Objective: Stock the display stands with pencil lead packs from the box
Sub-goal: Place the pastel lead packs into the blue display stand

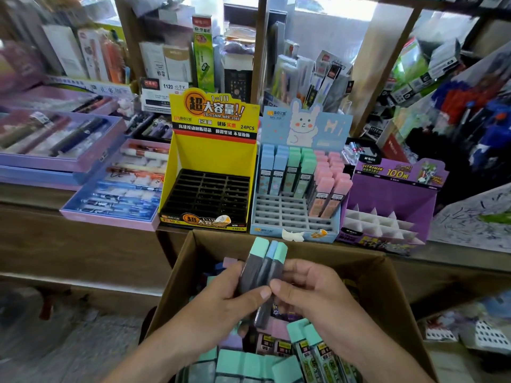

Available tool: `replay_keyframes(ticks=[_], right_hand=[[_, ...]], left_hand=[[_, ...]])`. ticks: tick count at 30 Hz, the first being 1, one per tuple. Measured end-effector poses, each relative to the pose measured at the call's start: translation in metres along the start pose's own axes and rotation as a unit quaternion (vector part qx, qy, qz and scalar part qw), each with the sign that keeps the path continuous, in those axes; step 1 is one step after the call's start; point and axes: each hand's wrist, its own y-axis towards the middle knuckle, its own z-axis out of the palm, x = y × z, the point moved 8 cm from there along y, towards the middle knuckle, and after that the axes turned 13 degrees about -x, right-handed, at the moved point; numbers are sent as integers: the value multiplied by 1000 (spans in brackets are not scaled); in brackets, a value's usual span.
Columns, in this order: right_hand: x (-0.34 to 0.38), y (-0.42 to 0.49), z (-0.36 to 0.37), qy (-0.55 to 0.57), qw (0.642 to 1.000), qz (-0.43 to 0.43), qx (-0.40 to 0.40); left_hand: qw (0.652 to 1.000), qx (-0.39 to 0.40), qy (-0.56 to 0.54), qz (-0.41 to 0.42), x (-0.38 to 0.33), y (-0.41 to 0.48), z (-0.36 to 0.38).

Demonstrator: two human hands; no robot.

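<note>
Above the open cardboard box (182,268) my left hand (221,302) and my right hand (312,291) together hold three pencil lead packs (265,261), two with mint caps and one with a blue cap, fanned upward. More mint, pink and purple packs (254,360) fill the box below. On the counter behind stand three display stands: a yellow one (210,150) with bare black slots, a blue bunny one (296,217) partly filled with blue, mint and pink packs, and a purple one (392,194) with white dividers.
Trays of pens (116,186) lie left of the yellow stand on the wooden counter (83,244). Shelves crowded with stationery (177,62) rise behind. More goods hang at the right (470,106). A printed sheet (475,217) lies at the right edge.
</note>
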Motion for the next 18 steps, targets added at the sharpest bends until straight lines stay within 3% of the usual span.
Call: replay_keyframes(ticks=[9, 18], right_hand=[[5, 0, 3, -20, 999, -30, 12], [31, -4, -16, -65, 988, -133, -45]], left_hand=[[1000, -16, 12, -3, 9, 4, -5], [999, -39, -23, -10, 10, 7, -13]])
